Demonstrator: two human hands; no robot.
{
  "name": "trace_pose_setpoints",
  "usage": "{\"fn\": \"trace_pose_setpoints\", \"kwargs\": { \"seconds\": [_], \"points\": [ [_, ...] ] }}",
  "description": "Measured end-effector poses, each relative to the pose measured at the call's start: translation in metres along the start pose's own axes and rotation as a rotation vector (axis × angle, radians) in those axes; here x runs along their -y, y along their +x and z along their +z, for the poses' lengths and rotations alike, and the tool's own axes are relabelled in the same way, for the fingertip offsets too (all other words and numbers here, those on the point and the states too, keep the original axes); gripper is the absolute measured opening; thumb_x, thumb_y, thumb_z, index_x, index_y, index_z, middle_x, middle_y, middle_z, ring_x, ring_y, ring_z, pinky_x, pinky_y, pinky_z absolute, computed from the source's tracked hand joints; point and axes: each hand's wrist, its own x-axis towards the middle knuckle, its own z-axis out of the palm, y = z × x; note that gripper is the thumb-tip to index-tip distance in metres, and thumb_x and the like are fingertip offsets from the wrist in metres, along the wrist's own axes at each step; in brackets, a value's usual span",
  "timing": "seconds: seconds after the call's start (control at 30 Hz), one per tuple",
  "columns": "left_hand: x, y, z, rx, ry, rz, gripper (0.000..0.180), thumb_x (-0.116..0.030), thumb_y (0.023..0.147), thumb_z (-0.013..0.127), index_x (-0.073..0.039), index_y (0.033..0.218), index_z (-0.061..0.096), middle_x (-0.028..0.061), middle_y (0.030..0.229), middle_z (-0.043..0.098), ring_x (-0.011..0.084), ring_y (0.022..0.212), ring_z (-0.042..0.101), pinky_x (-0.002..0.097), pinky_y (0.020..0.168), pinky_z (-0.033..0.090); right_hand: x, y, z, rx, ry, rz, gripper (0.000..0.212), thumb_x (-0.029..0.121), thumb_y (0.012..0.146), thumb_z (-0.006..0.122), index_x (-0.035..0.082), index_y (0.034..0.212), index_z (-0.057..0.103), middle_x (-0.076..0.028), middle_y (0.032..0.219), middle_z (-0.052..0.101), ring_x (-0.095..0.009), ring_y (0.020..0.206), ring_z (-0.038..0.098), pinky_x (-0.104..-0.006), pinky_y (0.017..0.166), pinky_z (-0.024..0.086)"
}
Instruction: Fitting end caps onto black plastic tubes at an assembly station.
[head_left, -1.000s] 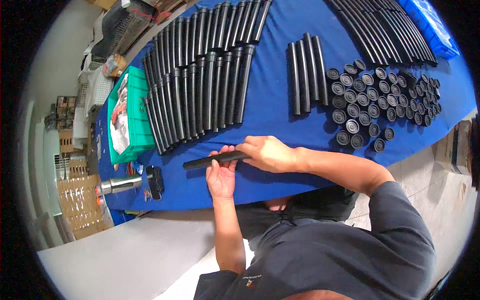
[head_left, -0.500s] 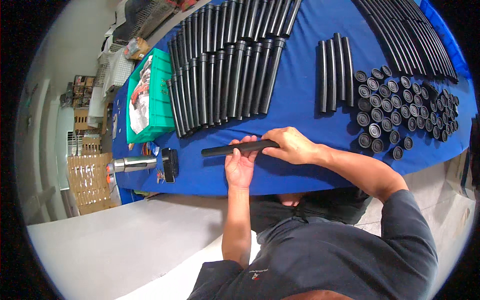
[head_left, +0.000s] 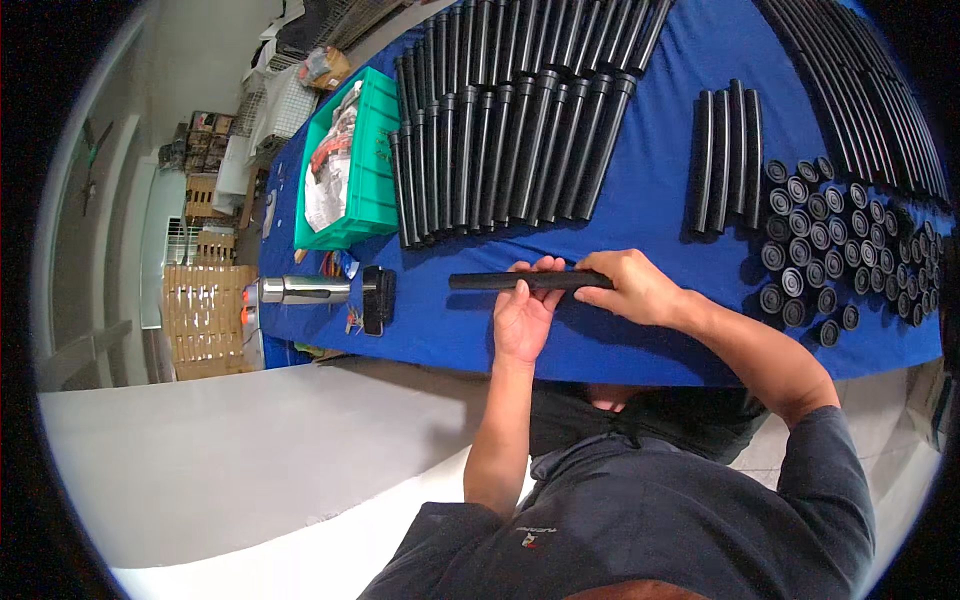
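A black tube (head_left: 476,281) lies level across my two hands, above the near part of the blue-covered table. My left hand (head_left: 522,322), palm up, supports it near the middle, with the thumb on the near side and the fingers curled behind. On the tube's right end, my right hand (head_left: 638,288) is closed from above, so that end is hidden under the fingers. The left end sticks out free past my left hand.
Beyond my hands, capped black tubes (head_left: 510,150) lie in two rows. Several plain tubes (head_left: 738,160) and many round black caps (head_left: 820,235) lie to the right. A green bin (head_left: 375,150), steel flask (head_left: 305,290) and black phone-like object (head_left: 379,300) are at left.
The whole view has shifted, so the table and its things appear further right and slightly higher. Both hands keep nearly the same hold on the tube.
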Motion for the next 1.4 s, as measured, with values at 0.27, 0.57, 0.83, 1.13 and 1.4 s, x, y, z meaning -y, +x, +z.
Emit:
{"fn": "trace_pose_setpoints", "kwargs": {
  "seconds": [0.27, 0.57, 0.83, 1.13, 1.4],
  "points": [
    [0.0, -0.001, -0.001, 0.02, 0.029, 0.011, 0.025, -0.016, 0.099, 0.059, -0.005, 0.121, 0.058, 0.0224, 0.132, 0.059, 0.0379, 0.131, 0.05, 0.053, 0.112, 0.042, 0.01, 0.002, -0.009, 0.066, 0.134, 0.135, 0.039, 0.011, 0.081, 0.074, 0.0, 0.116, 0.06, -0.015, 0.086, 0.061, -0.031, 0.074, 0.065, -0.0406, 0.068, 0.055],
    [0.0, -0.002, -0.005, -0.034, 0.019, 0.019, 0.025, -0.018, 0.097, 0.062, -0.008, 0.12, 0.058, 0.0214, 0.131, 0.059, 0.0376, 0.129, 0.052, 0.0524, 0.11, 0.043, 0.019, 0.006, -0.01, 0.235, 0.277, 0.458, 0.038, 0.013, 0.082, 0.074, 0.002, 0.116, 0.062, -0.021, 0.096, 0.063, -0.035, 0.09, 0.064, -0.0404, 0.075, 0.054],
    [0.0, 0.0, -0.005, 0.018, 0.018, 0.015, 0.027, -0.018, 0.099, 0.058, -0.006, 0.123, 0.057, 0.0232, 0.13, 0.06, 0.0391, 0.129, 0.052, 0.0535, 0.111, 0.041, 0.017, 0.002, -0.014, 0.124, 0.172, 0.243, 0.036, 0.021, 0.083, 0.071, 0.001, 0.112, 0.063, -0.023, 0.097, 0.065, -0.039, 0.092, 0.065, -0.0467, 0.075, 0.054],
    [-0.003, 0.0, -0.005, 0.011, -0.015, -0.023, 0.027, -0.019, 0.099, 0.058, -0.004, 0.122, 0.055, 0.0232, 0.131, 0.059, 0.0386, 0.129, 0.052, 0.0526, 0.109, 0.044, 0.005, 0.001, -0.009, 0.055, 0.065, 0.102, 0.034, 0.017, 0.083, 0.072, -0.001, 0.109, 0.061, -0.02, 0.094, 0.065, -0.038, 0.084, 0.066, -0.0437, 0.073, 0.053],
    [-0.007, 0.0, -0.014, 0.084, -0.006, -0.024, 0.032, -0.018, 0.101, 0.055, 0.0, 0.127, 0.056, 0.0238, 0.138, 0.053, 0.0396, 0.136, 0.043, 0.0537, 0.117, 0.034, -0.005, 0.0, 0.001, -0.039, 0.009, 0.002, 0.034, 0.022, 0.084, 0.071, -0.004, 0.103, 0.061, -0.023, 0.085, 0.065, -0.042, 0.083, 0.065, -0.0469, 0.074, 0.051]
  ]
}}
